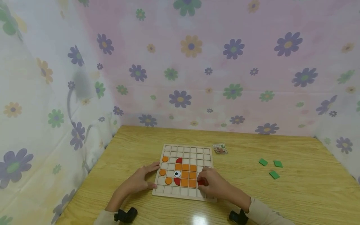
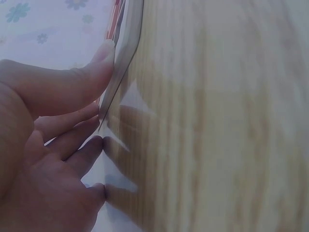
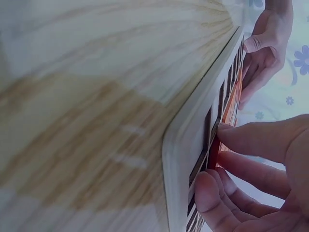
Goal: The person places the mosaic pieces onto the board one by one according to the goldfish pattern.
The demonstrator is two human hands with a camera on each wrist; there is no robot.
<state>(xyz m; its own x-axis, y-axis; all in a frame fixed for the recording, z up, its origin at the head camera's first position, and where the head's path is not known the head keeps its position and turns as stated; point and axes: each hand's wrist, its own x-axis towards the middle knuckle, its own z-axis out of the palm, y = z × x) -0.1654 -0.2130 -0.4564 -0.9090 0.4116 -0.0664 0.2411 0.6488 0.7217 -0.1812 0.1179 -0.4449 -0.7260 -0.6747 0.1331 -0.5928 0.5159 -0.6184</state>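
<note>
A wooden grid board (image 1: pixel 197 151) lies on the table. My left hand (image 1: pixel 137 180) steadies its left edge, thumb and fingers extended and touching the rim. At the right side of the grid my right hand (image 1: pixel 216 185) pinches a small red tile (image 3: pixel 214 152) between thumb and fingers, low against a cell; the fingers partly cover it. On the board sit a block of orange square tiles (image 1: pixel 185 175), a white eye tile (image 1: pixel 177 173), two red curved tiles (image 1: pixel 177 181) and several orange round-edged tiles (image 1: pixel 168 180).
Three green tiles (image 1: pixel 274 174) lie on the table (image 1: pixel 242 156) to the right. A small patterned card (image 1: pixel 220 148) lies just beyond the board's far right corner. Flowered cloth (image 1: pixel 208 93) hangs behind and at both sides.
</note>
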